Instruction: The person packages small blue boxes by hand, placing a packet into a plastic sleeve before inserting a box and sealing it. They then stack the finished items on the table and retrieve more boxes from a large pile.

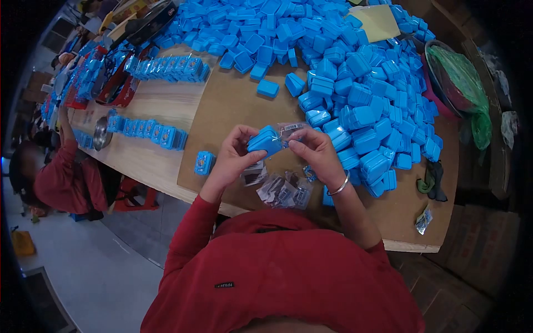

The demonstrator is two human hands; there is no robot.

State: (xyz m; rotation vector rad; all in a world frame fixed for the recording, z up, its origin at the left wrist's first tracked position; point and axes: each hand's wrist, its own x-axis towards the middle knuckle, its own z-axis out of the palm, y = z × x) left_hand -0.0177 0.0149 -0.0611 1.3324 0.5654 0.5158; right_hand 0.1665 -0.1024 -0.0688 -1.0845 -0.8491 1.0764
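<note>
My left hand (236, 158) is closed around a small blue plastic box (265, 142), held just above the brown board. Between the thumb and fingers of my right hand (316, 152) is a small clear plastic bag (291, 130) with a barcode label, touching or right beside the box's right end. Below my hands lie several more clear bags (277, 190) with barcodes. A blue box with a printed label (205, 163) stands on the board left of my left hand. Blue boxes from the pile (362, 123) lie close to my right hand.
A big heap of blue boxes (266, 47) covers the back. Rows of labelled boxes (152, 132) stand on the table at left. A metal bowl (102, 134) is near a person in red (69, 180). At right are a basin with green plastic (463, 83) and a foil packet (423, 220).
</note>
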